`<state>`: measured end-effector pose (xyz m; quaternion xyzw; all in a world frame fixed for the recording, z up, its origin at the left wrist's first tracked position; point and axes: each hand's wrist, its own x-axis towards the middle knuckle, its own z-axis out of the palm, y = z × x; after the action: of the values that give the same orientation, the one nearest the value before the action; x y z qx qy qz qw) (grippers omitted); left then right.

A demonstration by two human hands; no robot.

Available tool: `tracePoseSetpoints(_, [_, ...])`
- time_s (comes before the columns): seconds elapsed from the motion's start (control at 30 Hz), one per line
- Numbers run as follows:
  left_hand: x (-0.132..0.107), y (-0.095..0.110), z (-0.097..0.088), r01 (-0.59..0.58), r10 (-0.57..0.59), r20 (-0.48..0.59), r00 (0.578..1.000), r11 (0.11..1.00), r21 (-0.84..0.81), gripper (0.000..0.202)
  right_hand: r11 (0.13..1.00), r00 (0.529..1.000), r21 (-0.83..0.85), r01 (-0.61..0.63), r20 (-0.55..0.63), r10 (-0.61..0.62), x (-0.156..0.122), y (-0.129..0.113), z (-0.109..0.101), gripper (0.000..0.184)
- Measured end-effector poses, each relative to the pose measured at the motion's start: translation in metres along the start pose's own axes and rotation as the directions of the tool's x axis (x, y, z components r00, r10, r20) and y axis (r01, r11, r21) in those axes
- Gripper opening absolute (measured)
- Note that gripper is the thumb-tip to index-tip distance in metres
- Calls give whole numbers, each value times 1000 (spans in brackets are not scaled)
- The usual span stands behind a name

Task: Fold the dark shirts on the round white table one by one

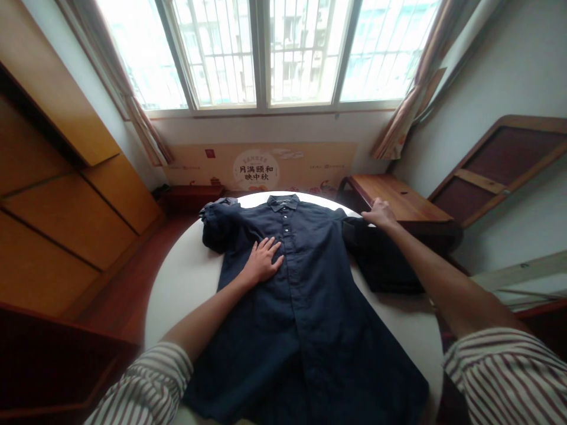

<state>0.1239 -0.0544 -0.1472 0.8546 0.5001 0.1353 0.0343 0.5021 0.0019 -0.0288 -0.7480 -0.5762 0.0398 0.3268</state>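
A dark navy button-up shirt [319,283] lies front side up on a round white table [177,301], its collar toward the window. My left hand [264,261] rests flat on the shirt's chest, left of the button row, fingers spread. At the table's right edge, my right hand [380,213] has its fingers closed on dark cloth at the end of the shirt's sleeve on that side. Just below that hand sits a folded black garment [385,262], partly hidden by my forearm. The other sleeve [215,224] lies bunched at the table's left edge, beside a bit of greyish cloth.
Beyond the table stands a barred window [261,53] with curtains [398,130] at its sides. A wooden side table [403,198] is close on the right. Yellow-brown cabinets [48,218] line the left wall, and a printed banner [305,159] hangs below the sill.
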Motion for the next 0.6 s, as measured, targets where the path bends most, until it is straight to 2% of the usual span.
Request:
tracePoseSetpoints(0.1, [0, 0, -1, -3, 3, -5, 1000, 1000, -12, 56, 995, 994, -56, 84, 73, -80, -48, -2, -20, 37])
tracePoseSetpoints(0.17, [1, 0, -1, -5, 5, -11, 1000, 1000, -31, 54, 979, 965, -37, 202, 181, -192, -94, -4, -32, 29])
tracePoseSetpoints(0.23, [2, -2, -2, -13, 12, -24, 1000, 998, -61, 51, 930, 875, 27, 368, 328, -356, -148, -1, -42, 28])
tracePoseSetpoints(0.27, [2, -2, -3, -24, 20, -43, 999, 997, -80, 49, 902, 814, 64, 427, 406, -415, -175, 2, -47, 31])
tracePoseSetpoints(0.3, [1, -3, -4, -41, 33, -72, 997, 994, -101, 45, 888, 779, 83, 453, 447, -439, -201, 8, -52, 33])
tracePoseSetpoints(0.33, [-1, -3, -8, -64, 51, -106, 993, 990, -124, 42, 889, 768, 83, 450, 472, -432, -226, 15, -56, 36])
tracePoseSetpoints(0.37, [-5, -3, -12, -93, 73, -136, 988, 985, -147, 38, 900, 778, 64, 431, 479, -407, -248, 23, -60, 40])
tracePoseSetpoints(0.47, [-32, 5, -37, -216, 193, -130, 973, 956, -199, 26, 931, 821, 19, 364, 466, -330, -300, 47, -73, 59])
tracePoseSetpoints(0.53, [-65, 13, -60, -298, 294, -51, 954, 928, -222, 21, 939, 815, 56, 341, 481, -324, -324, 59, -79, 72])
tracePoseSetpoints(0.6, [-107, 21, -82, -359, 372, 10, 928, 901, -242, 22, 938, 797, 113, 327, 500, -338, -342, 66, -82, 75])
